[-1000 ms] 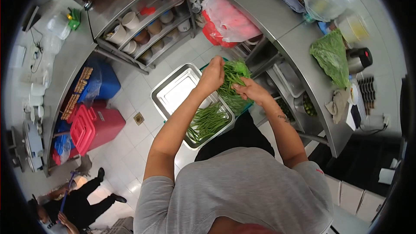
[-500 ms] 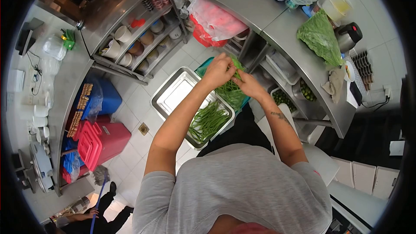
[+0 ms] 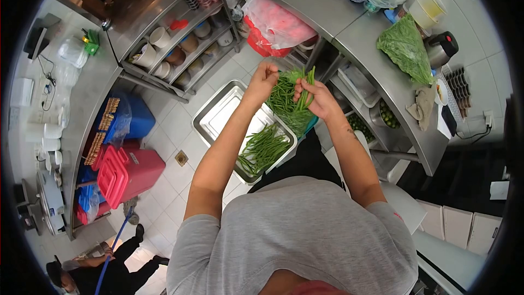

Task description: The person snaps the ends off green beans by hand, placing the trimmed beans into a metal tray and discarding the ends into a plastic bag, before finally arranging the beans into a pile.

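Head view: the right hand [image 3: 319,101] is gripping a small bunch of green beans [image 3: 310,79], fingers closing around it, with the stalks standing out above the fist. The left hand [image 3: 262,84] is hanging just beside it, fingers curling and bunching toward the tips; cannot tell whether these are pinching anything. Below both hands, more beans [image 3: 280,94] are lying in a clear plastic bag [image 3: 297,123], which is sitting beside a metal tray [image 3: 218,116]. Inside the tray, a loose pile of beans [image 3: 265,148] is covering the end nearer the person's body, the far end showing bare metal. To the right, a steel tabletop [image 3: 367,41] is carrying a wrapped leafy vegetable [image 3: 405,49] and a flask [image 3: 441,49]. To the left, a red bin [image 3: 139,172] is standing near a blue bin [image 3: 139,117]. At lower left, another person [image 3: 103,267] in dark clothing is holding a blue-handled mop [image 3: 115,240].
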